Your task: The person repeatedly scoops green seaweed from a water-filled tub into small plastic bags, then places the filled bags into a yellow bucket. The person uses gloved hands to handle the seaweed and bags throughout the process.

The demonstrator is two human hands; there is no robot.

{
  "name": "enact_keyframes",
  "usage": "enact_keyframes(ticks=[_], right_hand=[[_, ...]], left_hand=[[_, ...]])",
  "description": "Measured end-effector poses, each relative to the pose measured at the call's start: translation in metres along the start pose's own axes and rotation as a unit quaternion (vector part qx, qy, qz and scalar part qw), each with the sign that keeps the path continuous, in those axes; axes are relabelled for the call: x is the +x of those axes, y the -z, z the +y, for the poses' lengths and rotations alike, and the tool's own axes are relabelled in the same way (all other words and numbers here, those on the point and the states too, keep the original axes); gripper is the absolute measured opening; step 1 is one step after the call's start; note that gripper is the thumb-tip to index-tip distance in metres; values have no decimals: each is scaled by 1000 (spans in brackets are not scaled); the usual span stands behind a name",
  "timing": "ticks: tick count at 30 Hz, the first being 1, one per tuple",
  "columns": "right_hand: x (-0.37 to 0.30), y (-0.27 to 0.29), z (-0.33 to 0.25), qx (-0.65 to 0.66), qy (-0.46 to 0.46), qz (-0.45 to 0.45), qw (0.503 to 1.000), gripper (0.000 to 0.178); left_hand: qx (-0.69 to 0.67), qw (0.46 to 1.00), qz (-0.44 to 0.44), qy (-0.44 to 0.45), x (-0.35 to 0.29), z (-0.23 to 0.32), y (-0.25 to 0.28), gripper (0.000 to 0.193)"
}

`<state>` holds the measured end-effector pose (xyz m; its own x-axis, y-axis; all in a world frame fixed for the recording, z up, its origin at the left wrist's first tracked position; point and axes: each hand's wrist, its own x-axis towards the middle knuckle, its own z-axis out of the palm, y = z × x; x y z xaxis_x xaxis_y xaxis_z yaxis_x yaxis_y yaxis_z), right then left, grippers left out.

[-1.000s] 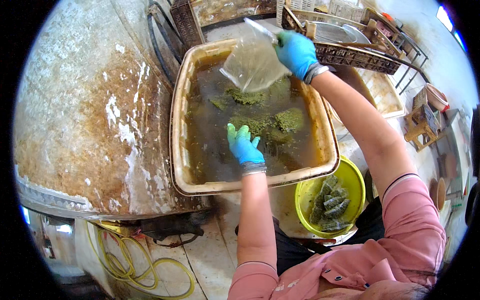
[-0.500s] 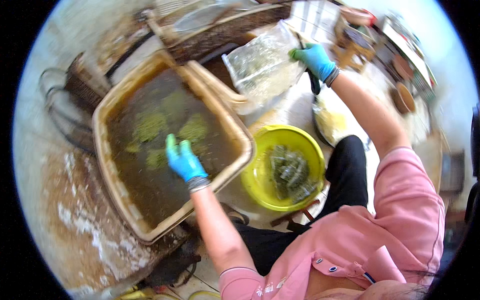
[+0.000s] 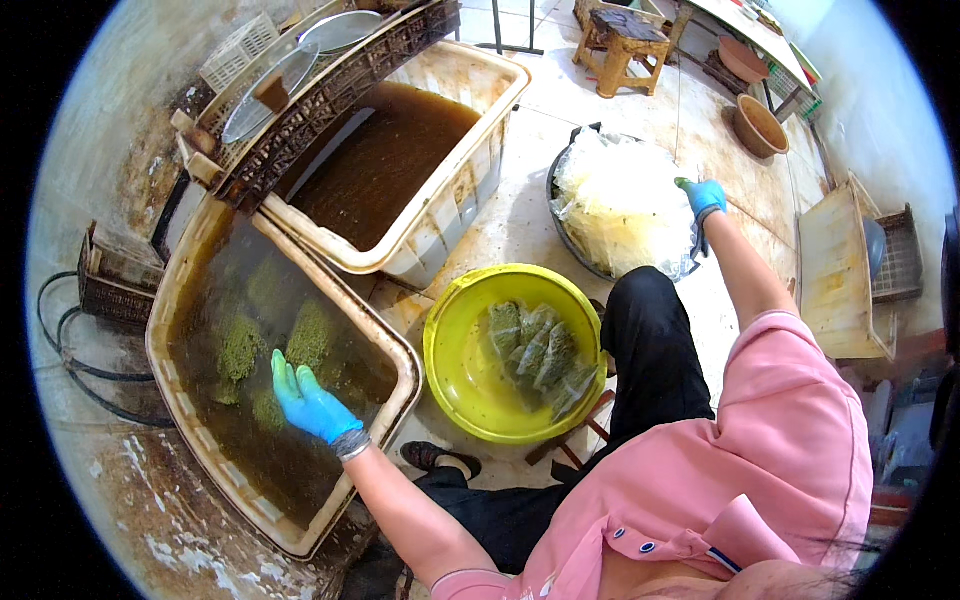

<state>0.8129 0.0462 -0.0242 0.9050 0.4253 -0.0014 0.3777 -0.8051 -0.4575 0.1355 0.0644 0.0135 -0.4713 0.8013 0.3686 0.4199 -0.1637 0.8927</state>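
Wooden stool [image 3: 626,38] beside a table [image 3: 745,32], black hose [image 3: 110,375].

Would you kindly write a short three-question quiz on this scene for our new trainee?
1. True or false: the left hand is over the tub with green clumps.
2. What lies in the yellow basin? A) bricks B) green-filled packets C) spoons
3. Fill in: the right hand is at the edge of a pale heap of translucent ____.

Key: 1. True. 2. B. 3. plastic.
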Motion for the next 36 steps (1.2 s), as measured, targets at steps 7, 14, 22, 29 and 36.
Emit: enact_keyframes(ticks=[7, 14, 22, 29, 36], right_hand=[[-36, 10, -36, -155, 492, -29, 856, 59], [15, -104, 21, -256, 318, -224, 885, 79], [45, -204, 83, -211, 267, -274, 899, 67], [69, -265, 110, -151, 112, -269, 945, 60], [88, -271, 111, -177, 159, -279, 930, 58]], left_hand=[[73, 993, -16, -90, -12, 39, -31, 42], [233, 939, -155, -202, -64, 24, -62, 40], [342, 903, -205, -157, -72, 18, -72, 40], [384, 884, -221, -150, -73, 28, -88, 50], [371, 892, -224, -128, -74, 30, -96, 54]])
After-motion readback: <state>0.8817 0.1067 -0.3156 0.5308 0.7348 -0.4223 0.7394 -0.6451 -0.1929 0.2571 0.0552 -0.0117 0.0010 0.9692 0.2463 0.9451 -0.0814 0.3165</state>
